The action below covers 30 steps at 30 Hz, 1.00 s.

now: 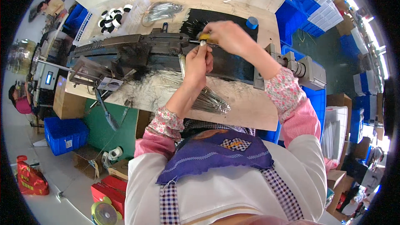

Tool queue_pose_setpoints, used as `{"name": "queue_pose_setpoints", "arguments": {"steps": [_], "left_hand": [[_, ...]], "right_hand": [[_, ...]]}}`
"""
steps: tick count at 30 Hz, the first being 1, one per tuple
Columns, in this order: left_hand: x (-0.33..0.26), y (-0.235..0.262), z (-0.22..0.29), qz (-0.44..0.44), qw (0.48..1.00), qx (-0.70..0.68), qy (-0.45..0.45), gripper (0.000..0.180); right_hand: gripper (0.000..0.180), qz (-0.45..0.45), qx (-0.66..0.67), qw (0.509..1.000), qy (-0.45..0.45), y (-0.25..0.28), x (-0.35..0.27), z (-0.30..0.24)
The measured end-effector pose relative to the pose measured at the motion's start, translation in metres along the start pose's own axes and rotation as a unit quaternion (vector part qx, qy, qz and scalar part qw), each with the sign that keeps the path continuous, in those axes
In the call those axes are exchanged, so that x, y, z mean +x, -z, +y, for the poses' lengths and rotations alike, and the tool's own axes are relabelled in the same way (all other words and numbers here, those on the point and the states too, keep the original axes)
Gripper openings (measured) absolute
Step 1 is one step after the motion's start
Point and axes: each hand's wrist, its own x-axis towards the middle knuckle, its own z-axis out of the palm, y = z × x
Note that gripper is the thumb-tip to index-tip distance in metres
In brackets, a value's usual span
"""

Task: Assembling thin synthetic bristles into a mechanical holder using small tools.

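My left hand [197, 63] is closed in a pinch with the thumb uppermost, beside the long dark metal machine [162, 50]. What lies between its fingertips is too small to make out. My right hand [227, 35] reaches in from the right with its fingers closed on a small yellow piece [204, 36], just above the left thumb. A thin metal rod shows by the fingertips. Under and beside my left wrist, a loose bundle of thin silvery metal rods [210, 100] lies on the wooden table [246, 112]. Behind the right hand is a black mat [193, 16] with dark thin pieces on it.
A white plastic basket [139, 6] holds several black-and-white rolls. Near it lie more silvery rods [162, 11]. A blue round cap-like thing [251, 22] stands at the mat's right. A grey cylinder [312, 73] juts from the machine's right end. Blue crates [66, 135] stand around the table.
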Motion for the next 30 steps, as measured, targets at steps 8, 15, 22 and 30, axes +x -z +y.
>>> {"name": "queue_pose_setpoints", "arguments": {"steps": [8,15,22,30], "left_hand": [[-0.006,0.0,0.002,0.032,0.998,-0.026,0.045,0.033],[-0.002,-0.013,-0.001,-0.116,0.978,-0.161,0.068,0.072],[-0.001,-0.002,0.023,-0.122,0.914,-0.37,0.114,0.092],[-0.015,0.003,0.024,-0.059,0.934,-0.346,0.072,0.082]], "right_hand": [[0.027,-0.081,0.352,0.926,-0.108,0.015,-0.005,0.0],[0.028,-0.161,0.272,0.942,-0.111,0.019,0.01,0.012],[0.033,0.016,-0.145,0.986,-0.086,0.038,-0.014,0.006],[0.02,0.126,0.051,0.991,0.018,0.019,-0.015,-0.016]]}}
